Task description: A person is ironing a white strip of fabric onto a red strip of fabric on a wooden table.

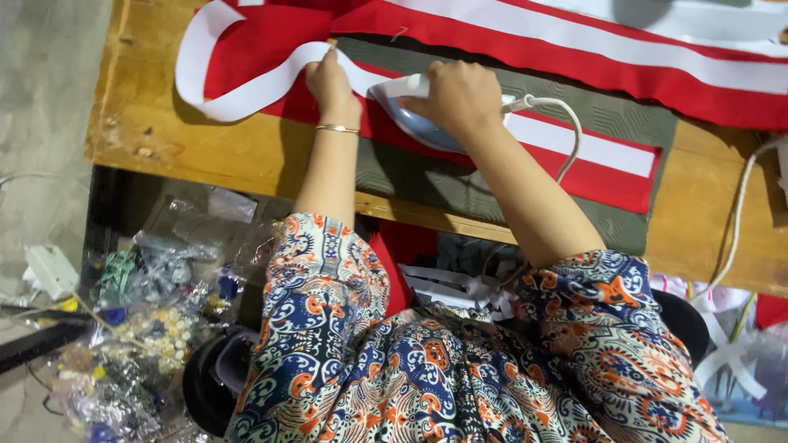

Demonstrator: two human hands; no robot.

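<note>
My right hand (460,94) grips the handle of a white and blue electric iron (410,119) that rests on a red cloth (607,184) with a white stripe. My left hand (330,82), with a thin bracelet at the wrist, presses flat on the white fabric strip (246,86) just left of the iron's tip. The strip loops away to the left over the wooden table (164,139). A grey padded mat (410,176) lies under the cloth. The iron's white cord (566,123) curls off to the right.
More red and white striped cloth (624,57) lies across the table's far side. Under the table sit clear plastic bags (156,295) with small items, white strip scraps (460,291), and a black round stool edge (205,385). Another white cable (739,213) hangs at the right.
</note>
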